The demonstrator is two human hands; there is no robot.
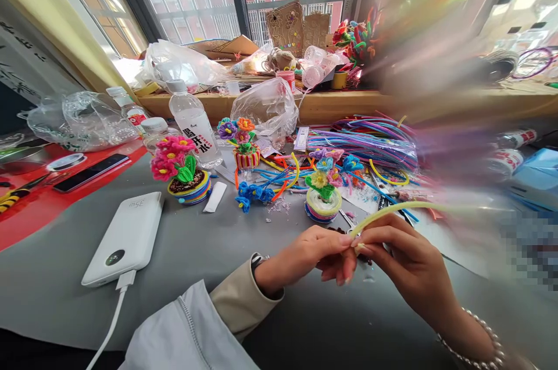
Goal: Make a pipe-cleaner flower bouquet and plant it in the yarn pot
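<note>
My left hand (311,254) and my right hand (405,262) meet over the grey table (65,294), both pinching one end of a yellow-green pipe cleaner (405,207) that runs off to the right. A pearl bracelet (483,341) is on my right wrist. Just beyond my fingers stands a small pipe-cleaner flower pot (323,193) with mixed flowers.
A white power bank (126,236) with a cable lies at the left. Two more flower pots, one pink (181,175) and one with purple and orange flowers (244,146), stand near water bottles (194,123). Loose coloured pipe cleaners (370,140) pile up behind. A phone (89,172) lies on the red mat. The right side is blurred.
</note>
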